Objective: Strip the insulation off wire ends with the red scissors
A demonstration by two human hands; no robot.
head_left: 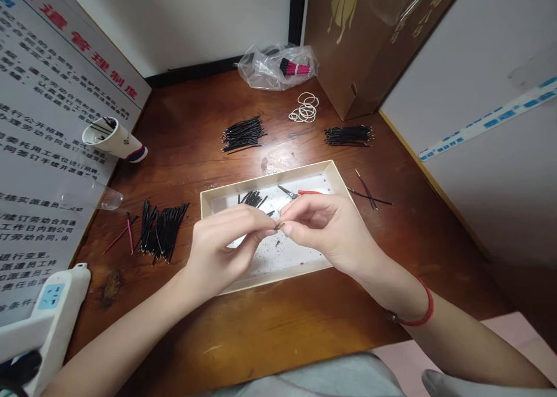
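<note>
Over a shallow white box lid (267,274), my left hand (230,234) and my right hand (335,228) meet fingertip to fingertip. Both are closed in a pinch on a short dark wire (277,227), whose end looks copper-coloured; most of it is hidden by the fingers. Inside the lid, just beyond my left hand, lie several short black wires (251,198). Scissors (288,192) with red handles rest beyond my right fingers, partly covered by them. Tiny dark scraps (278,244) are scattered across the lid's floor.
Bundles of black wires lie at left (163,228), back (242,134) and right (348,135). Rubber bands (305,108), a plastic bag (261,69) and a cardboard box (343,54) are farther back. A paper cup (115,141) and a power strip (56,304) stand on the left.
</note>
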